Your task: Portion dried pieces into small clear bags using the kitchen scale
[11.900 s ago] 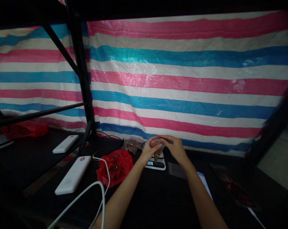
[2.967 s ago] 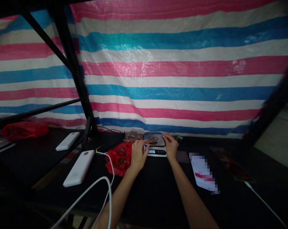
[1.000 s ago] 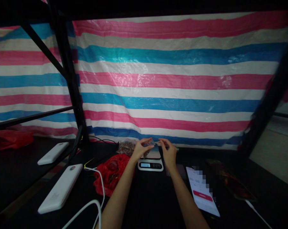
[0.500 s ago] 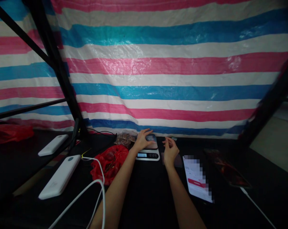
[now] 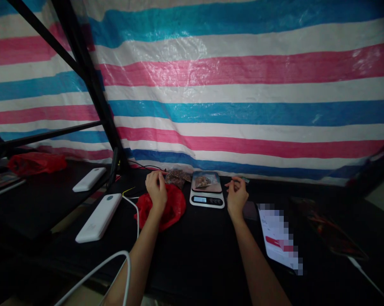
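Hands flank the scale [image 5: 207, 196]: left hand [image 5: 156, 187] dips curled fingers into the red bag [image 5: 169, 208], apparently gathering contents; right hand [image 5: 237, 195] hovers half-curled, empty, beside the small filled pouch [image 5: 204, 182] resting on the scale for weighing.

Two bare forearms reaching from the near edge toward the far side, roughly parallel and well apart. Left hand [image 5: 156, 189] palm down, fingers curled downward, wrist slightly bent, further left. Right hand [image 5: 237, 195] about level with it, loosely curled, thumb and fingertips drawn close together in a light pinch grip; whether anything sits between them cannot be told. Both elbows out of view.
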The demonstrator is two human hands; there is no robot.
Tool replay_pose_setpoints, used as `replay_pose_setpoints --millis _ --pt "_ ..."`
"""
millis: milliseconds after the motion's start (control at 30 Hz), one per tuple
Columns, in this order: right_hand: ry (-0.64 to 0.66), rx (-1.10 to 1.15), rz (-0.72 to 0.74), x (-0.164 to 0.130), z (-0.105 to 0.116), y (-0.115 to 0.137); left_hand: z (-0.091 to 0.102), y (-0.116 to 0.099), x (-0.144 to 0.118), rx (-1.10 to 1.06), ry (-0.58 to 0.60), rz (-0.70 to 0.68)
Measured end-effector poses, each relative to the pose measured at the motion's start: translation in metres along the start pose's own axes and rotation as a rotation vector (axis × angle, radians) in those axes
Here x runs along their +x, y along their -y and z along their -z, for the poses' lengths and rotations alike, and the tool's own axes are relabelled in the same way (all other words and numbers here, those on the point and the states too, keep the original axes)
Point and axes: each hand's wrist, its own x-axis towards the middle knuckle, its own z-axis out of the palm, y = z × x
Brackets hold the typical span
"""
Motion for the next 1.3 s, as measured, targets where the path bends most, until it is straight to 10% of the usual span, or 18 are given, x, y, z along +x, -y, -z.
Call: replay_pose_setpoints --millis 567,1300 --pt "0.184 -0.463 0.202 -0.017 0.0 0.031 -0.023 0.002 -0.02 0.152 0.331 -0.14" --pt "0.464 -0.606 -0.192 -0.01 0.001 0.042 -0.025 0.0 -0.021 0.148 0.347 -0.202"
